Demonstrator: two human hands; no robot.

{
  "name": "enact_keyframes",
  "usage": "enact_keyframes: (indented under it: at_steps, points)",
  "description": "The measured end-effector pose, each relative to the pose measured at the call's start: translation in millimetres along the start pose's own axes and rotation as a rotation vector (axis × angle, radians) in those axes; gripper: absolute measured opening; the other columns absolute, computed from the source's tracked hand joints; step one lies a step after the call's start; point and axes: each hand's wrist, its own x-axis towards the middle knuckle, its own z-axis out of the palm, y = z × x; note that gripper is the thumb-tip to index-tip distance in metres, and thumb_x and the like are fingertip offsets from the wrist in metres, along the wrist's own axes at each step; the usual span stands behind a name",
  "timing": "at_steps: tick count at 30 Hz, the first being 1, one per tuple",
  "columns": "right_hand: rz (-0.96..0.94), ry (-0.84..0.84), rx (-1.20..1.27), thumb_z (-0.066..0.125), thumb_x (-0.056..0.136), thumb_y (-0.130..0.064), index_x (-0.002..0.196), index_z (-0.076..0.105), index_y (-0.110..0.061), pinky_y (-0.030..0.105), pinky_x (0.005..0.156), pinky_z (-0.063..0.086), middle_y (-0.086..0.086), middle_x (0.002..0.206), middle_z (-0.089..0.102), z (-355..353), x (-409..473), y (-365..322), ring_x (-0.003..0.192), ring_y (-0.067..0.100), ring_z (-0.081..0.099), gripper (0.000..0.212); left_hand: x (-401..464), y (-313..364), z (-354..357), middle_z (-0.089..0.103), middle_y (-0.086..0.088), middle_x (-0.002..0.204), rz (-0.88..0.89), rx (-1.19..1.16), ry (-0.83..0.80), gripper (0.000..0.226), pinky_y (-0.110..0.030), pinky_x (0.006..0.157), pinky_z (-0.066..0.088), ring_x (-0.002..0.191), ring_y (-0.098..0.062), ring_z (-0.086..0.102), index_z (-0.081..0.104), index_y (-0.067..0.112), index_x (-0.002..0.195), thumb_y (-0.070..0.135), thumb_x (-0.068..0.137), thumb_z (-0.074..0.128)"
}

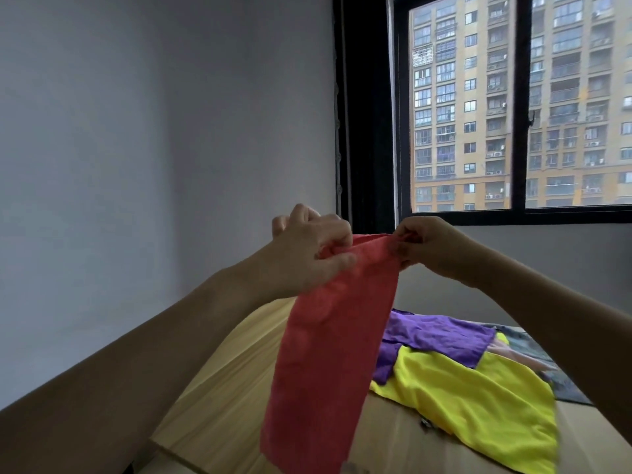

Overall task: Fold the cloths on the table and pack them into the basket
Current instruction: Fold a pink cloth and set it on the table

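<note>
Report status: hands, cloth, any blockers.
Left hand and right hand pinch red cloth by its top edge, hanging above table. Yellow cloth and purple cloth lie unfolded. Basket not in view.

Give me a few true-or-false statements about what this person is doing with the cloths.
1. Both hands hold the red cloth up by its top edge. True.
2. The yellow cloth lies on the table. True.
3. The purple cloth is neatly folded in a basket. False: it lies loose on the table, partly over the yellow cloth; no basket shows.
4. The left hand rests flat on the table. False: it is raised, pinching the red cloth, like the right hand.
</note>
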Motion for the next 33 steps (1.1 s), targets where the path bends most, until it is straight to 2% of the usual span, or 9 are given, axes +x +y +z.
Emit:
enact_keyframes:
  at_steps: [3, 5, 8, 12, 15, 19, 22, 30, 33]
  points:
    - [0.052, 0.026, 0.283, 0.063, 0.085, -0.004, 0.089, 0.061, -0.002, 0.027, 0.07, 0.057, 0.011, 0.082, 0.067, -5.0, -5.4, 0.4, 0.078, 0.021, 0.07, 0.006, 4.9, 13.2, -5.0, 0.06, 0.006, 0.089, -0.003, -0.28, -0.03, 0.018, -0.038, 0.099, 0.035, 0.095, -0.007, 0.053, 0.059, 0.023, 0.083, 0.039, 0.091, 0.06]
    - [0.063, 0.026, 0.332, 0.062, 0.086, -0.005, 0.089, 0.061, -0.002, 0.024, 0.068, 0.056, 0.01, 0.081, 0.067, -6.2, -6.7, -0.5, 0.076, 0.017, 0.07, 0.005, 6.4, 21.7, -6.2, 0.061, -0.003, 0.083, 0.039, -0.382, -0.044, 0.019, -0.031, 0.087, 0.049, 0.083, -0.014, 0.06, 0.059, 0.012, 0.083, 0.028, 0.093, 0.062]
    - [0.046, 0.031, 0.282, 0.06, 0.088, -0.007, 0.088, 0.059, -0.003, 0.024, 0.067, 0.056, 0.008, 0.081, 0.066, -3.0, -4.7, -3.8, 0.076, 0.017, 0.069, 0.004, 7.0, 28.4, -8.9, 0.057, -0.003, 0.081, 0.033, -0.454, -0.017, 0.016, -0.016, 0.074, 0.046, 0.077, -0.005, 0.052, 0.058, 0.007, 0.082, 0.018, 0.093, 0.061]
    - [0.018, 0.031, 0.14, 0.062, 0.089, -0.012, 0.09, 0.061, -0.004, 0.029, 0.072, 0.057, 0.009, 0.084, 0.067, -2.8, -4.2, -7.0, 0.08, 0.021, 0.069, 0.009, 7.0, 16.5, -8.4, 0.048, 0.017, 0.091, -0.016, 0.062, 0.093, 0.017, -0.03, 0.095, 0.023, 0.1, -0.006, 0.037, 0.049, 0.03, 0.072, 0.034, 0.086, 0.057]
    - [0.02, 0.025, 0.106, 0.063, 0.089, -0.013, 0.094, 0.062, -0.003, 0.03, 0.075, 0.057, 0.011, 0.087, 0.069, -5.8, -8.1, -7.8, 0.083, 0.023, 0.07, 0.012, 7.5, 2.0, -10.7, 0.042, 0.015, 0.105, -0.091, 0.367, 0.11, 0.013, -0.032, 0.09, 0.019, 0.102, -0.008, 0.033, 0.053, 0.03, 0.074, 0.037, 0.084, 0.057]
    - [0.041, -0.013, 0.278, 0.063, 0.088, -0.007, 0.098, 0.058, -0.001, 0.027, 0.068, 0.057, 0.011, 0.087, 0.068, -6.5, -13.0, -14.1, 0.081, 0.023, 0.069, 0.013, 6.5, -5.7, -14.4, 0.06, 0.008, 0.079, -0.268, 0.163, 0.053, 0.016, -0.026, 0.068, 0.039, 0.074, -0.012, 0.056, 0.055, 0.023, 0.074, 0.03, 0.086, 0.062]
    - [0.081, -0.052, 0.394, 0.065, 0.086, -0.006, 0.107, 0.055, -0.004, 0.03, 0.072, 0.057, 0.011, 0.092, 0.066, -6.0, -10.9, -14.4, 0.084, 0.025, 0.069, 0.023, 8.3, -11.2, -14.5, 0.059, 0.003, 0.068, -0.35, 0.048, 0.095, 0.017, -0.019, 0.049, 0.034, 0.057, -0.008, 0.054, 0.056, 0.019, 0.071, 0.022, 0.086, 0.065]
    - [0.118, -0.052, 0.346, 0.071, 0.08, -0.012, 0.086, 0.067, -0.007, 0.02, 0.058, 0.056, 0.008, 0.075, 0.072, 9.3, 16.8, 0.2, 0.065, 0.017, 0.071, 0.009, 29.1, -59.7, 8.8, 0.065, 0.004, 0.09, -0.397, -0.095, 0.199, 0.009, -0.016, 0.062, 0.045, 0.079, -0.011, 0.064, 0.064, 0.017, 0.096, 0.017, 0.087, 0.067]
    - [0.134, -0.02, 0.192, 0.073, 0.08, -0.014, 0.086, 0.068, -0.008, 0.026, 0.063, 0.06, 0.01, 0.077, 0.072, 23.0, 35.0, 17.3, 0.067, 0.019, 0.069, 0.01, 39.6, -80.2, 31.0, 0.07, 0.003, 0.086, -0.416, -0.019, 0.151, 0.009, -0.013, 0.061, 0.043, 0.078, -0.009, 0.065, 0.071, 0.016, 0.094, 0.016, 0.089, 0.063]
